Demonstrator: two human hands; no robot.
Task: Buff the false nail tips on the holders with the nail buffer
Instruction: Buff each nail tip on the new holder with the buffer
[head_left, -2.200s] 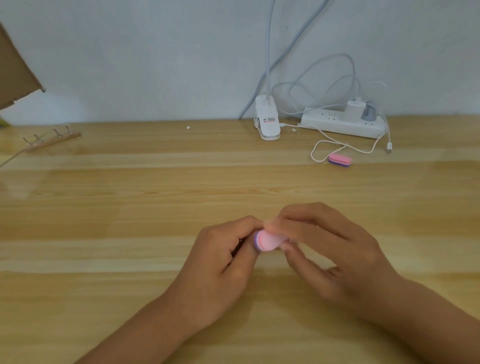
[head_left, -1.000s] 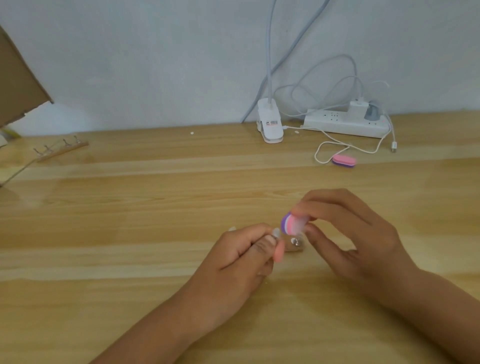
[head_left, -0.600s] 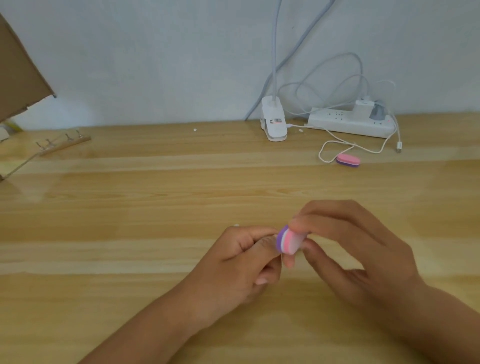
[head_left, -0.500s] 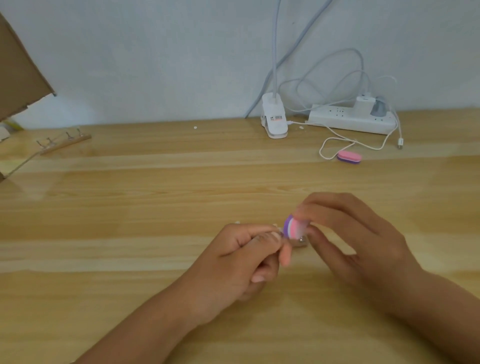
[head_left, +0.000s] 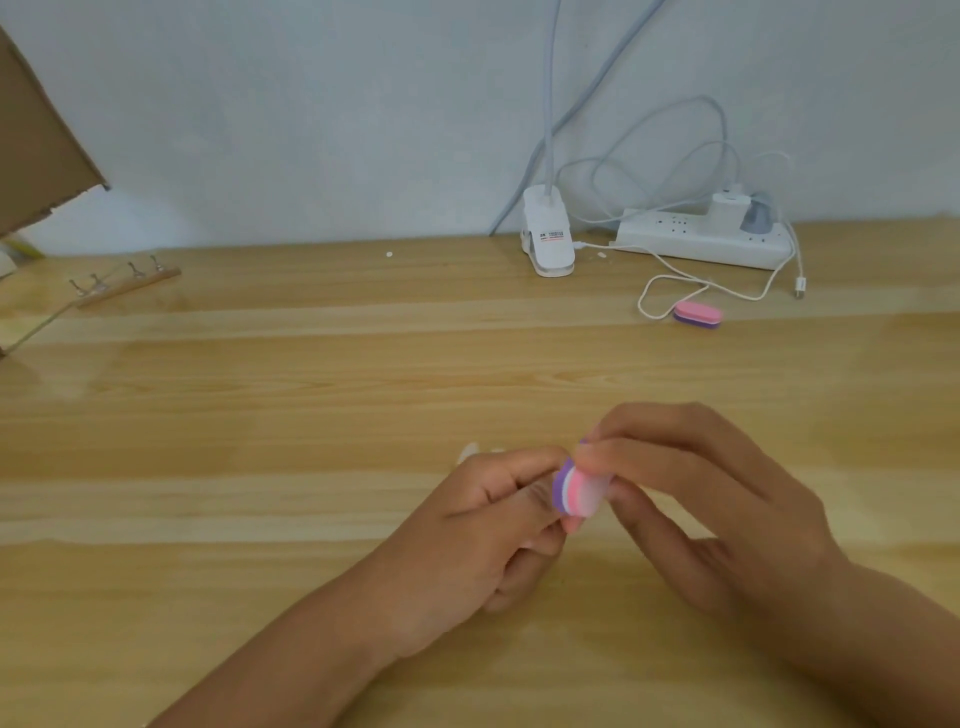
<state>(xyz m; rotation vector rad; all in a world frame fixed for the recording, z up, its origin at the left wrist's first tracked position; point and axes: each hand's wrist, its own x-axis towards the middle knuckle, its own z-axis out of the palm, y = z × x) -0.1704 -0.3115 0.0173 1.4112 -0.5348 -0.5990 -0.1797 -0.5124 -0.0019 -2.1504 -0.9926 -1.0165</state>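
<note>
Far out at ten o'clock on the tabletop (head_left: 260, 415), below a cardboard flap (head_left: 36, 150): wooden holder strip (head_left: 124, 285) with small metal stands upright along it, well apart from both hands.

Nearer, towards six o'clock: left hand (head_left: 467, 540), grip curled tight round a holder almost wholly hidden by the fingers. Only pale false nail tips (head_left: 470, 452) poking out beyond the knuckles, blurred.

Back at twelve o'clock against the wall: white lamp clip (head_left: 548, 241) standing on the wood.

Just at three o'clock of the left thumb, touching it: nail buffer (head_left: 576, 491), layered purple, pink and white, end-on to the camera. Whether pressed on a nail tip underneath: cannot tell, contact hidden.

Pinched by the right hand (head_left: 717, 514), grip closed on that buffer, fingers over the top and thumb under.

Off at one o'clock: second buffer (head_left: 697, 315), pink over purple, flat on the wood, and behind it by the wall a white power strip (head_left: 701, 241) with plugs in.
</note>
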